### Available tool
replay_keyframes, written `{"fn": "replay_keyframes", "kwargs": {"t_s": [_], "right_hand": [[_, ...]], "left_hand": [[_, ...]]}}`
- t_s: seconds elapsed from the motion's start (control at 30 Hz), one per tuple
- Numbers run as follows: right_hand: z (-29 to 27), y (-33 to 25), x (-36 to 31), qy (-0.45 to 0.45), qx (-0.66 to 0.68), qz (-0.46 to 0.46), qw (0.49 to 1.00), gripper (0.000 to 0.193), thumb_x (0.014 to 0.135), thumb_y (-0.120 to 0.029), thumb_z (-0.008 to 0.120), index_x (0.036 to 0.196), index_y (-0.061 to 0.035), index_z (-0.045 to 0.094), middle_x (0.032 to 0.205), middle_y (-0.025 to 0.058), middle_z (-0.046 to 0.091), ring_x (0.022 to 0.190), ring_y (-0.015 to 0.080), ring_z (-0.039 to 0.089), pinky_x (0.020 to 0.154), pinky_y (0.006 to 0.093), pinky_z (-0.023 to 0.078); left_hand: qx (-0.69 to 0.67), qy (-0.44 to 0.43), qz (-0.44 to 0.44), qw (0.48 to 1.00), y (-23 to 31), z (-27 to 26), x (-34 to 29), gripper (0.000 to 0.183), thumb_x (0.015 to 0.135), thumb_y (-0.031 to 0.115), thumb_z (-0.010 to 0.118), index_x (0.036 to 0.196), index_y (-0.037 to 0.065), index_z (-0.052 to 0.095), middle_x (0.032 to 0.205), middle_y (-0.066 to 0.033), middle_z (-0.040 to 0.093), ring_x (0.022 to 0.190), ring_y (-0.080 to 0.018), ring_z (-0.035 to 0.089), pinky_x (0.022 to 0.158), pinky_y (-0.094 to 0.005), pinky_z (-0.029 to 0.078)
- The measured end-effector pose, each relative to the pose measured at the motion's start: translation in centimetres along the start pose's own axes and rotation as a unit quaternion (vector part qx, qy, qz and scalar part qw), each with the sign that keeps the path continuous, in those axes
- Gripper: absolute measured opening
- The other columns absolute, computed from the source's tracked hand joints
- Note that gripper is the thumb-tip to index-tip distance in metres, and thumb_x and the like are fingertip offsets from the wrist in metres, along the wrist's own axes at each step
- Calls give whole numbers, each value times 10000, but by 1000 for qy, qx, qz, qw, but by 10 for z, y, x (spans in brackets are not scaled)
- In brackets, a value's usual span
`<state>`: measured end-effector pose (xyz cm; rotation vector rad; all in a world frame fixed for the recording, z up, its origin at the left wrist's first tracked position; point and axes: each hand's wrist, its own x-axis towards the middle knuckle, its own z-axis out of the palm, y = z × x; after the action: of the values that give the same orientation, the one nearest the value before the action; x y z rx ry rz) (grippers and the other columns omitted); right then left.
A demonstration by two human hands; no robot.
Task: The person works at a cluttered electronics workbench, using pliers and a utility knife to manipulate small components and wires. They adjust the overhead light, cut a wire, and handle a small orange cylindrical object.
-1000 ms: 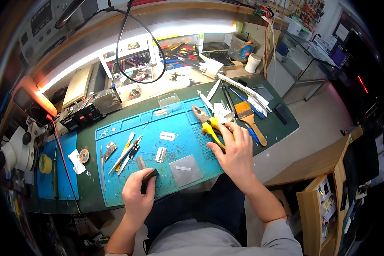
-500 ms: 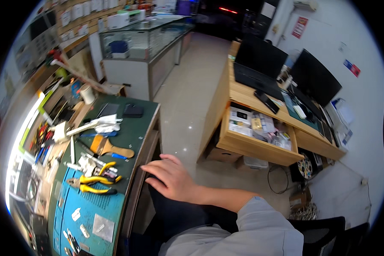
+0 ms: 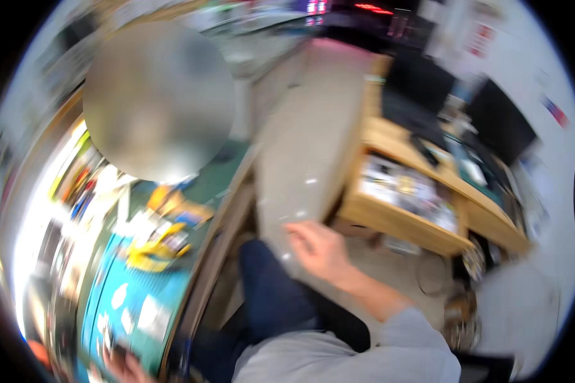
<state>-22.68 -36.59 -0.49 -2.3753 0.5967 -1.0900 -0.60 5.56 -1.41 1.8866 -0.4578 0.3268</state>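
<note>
My right hand (image 3: 322, 253) hovers above the floor between the workbench and the wooden desk, fingers loosely stretched and holding nothing. At the lower left edge my left hand (image 3: 126, 367) shows in part, beside a dark object (image 3: 118, 353) too blurred to name; whether it grips this I cannot tell. Yellow-handled pliers (image 3: 156, 249) lie on the blue work mat (image 3: 140, 284). Beyond them lies a brush with a wooden handle (image 3: 195, 209). A clear small bag (image 3: 153, 317) rests on the mat close to the bench edge.
The desk's drawer (image 3: 396, 220) stands pulled out, full of small packages. On the desk are a laptop (image 3: 415, 96) and a monitor (image 3: 501, 121). My knee (image 3: 262, 262) is beside the bench edge (image 3: 220, 255). A blurred grey disc hides the bench's far end.
My right hand has moved right, away from the bench edge. My left hand has come into view at the lower left. The whole view has shifted and blurred.
</note>
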Motion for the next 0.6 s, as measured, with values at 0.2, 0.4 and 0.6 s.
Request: {"fn": "replay_keyframes", "kwargs": {"t_s": [0.2,0.4,0.6], "right_hand": [[51,-44,-5,-97,92,-83,988,226,879,19,699,1099,-29,695,963,114,726,850,273,722,737,354,574],[102,-98,31,-131,123,-235,955,343,839,13,728,1177,-28,684,1101,134,676,992,306,655,845,376,538],[138,-134,63,-164,-14,-238,957,484,832,-171,792,1276,-46,646,1292,153,582,1267,358,501,1085,476,388]], "left_hand": [[-101,-9,-65,993,33,41,-8,357,940,-37,660,1284,-27,566,1181,-108,655,1016,-154,653,884,-295,552],[-110,10,-46,993,39,52,-8,184,910,-37,715,1081,-37,646,978,-86,724,872,-127,693,782,-259,559],[-17,-9,-12,1000,41,71,8,189,853,-10,773,1019,-14,682,890,-75,725,782,-129,691,733,-264,552]]}}
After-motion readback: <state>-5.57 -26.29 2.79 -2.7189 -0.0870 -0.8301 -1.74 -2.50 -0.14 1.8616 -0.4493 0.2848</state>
